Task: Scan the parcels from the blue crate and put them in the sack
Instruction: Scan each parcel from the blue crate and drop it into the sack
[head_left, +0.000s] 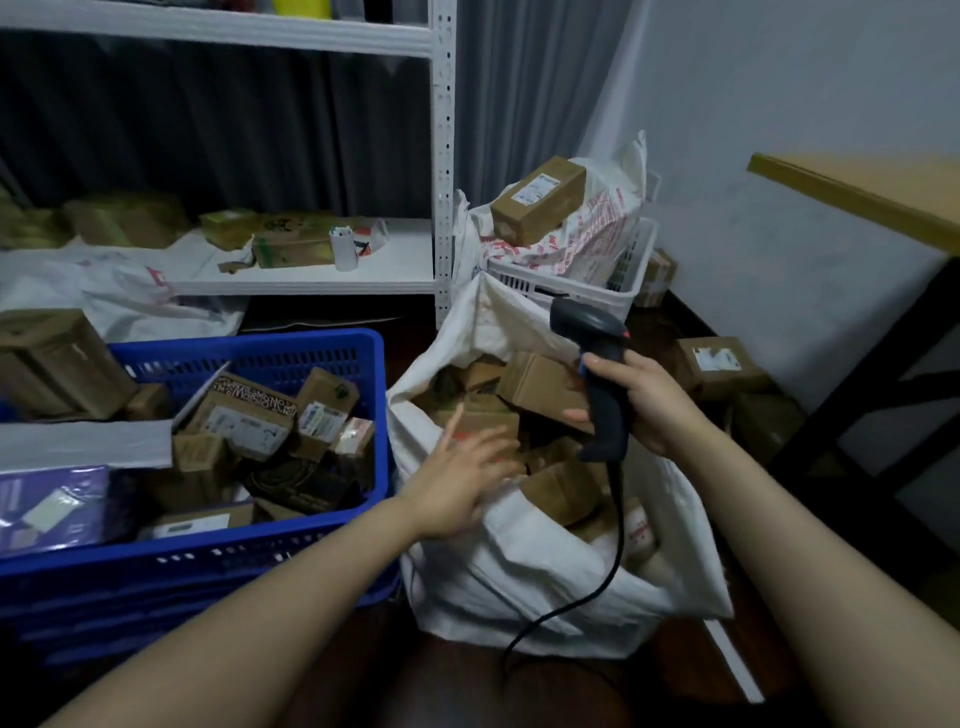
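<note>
shelf rack (442, 156): white metal, back left; its lower shelf carries brown boxes and a white roll.
blue crate (249, 564): on the left, in front of the rack, heaped well up its walls.
sack (519, 566): white, mouth wide open, just right of the crate and against its side.
tabletop (883, 192): a yellowish edge at the far right, on dark legs.
white basket (582, 293): behind the sack, holding a printed bag with a brown box on top.
crate parcels (249, 415): brown cartons with white labels, tumbled at all angles, plus a purple packet at the near left.
sack parcels (561, 493): brown cartons piled inside, up near the mouth.
scanner (605, 395): dark, handheld, upright over the sack, head toward the back.
right hand (649, 405): grip clamped round the scanner's handle, thumb high on it.
left hand (457, 483): blurred, fingers spread, grip apart and empty, over the sack's near rim beside the crate.
cable (613, 545): black, hanging from the scanner's base down the sack's front.
</note>
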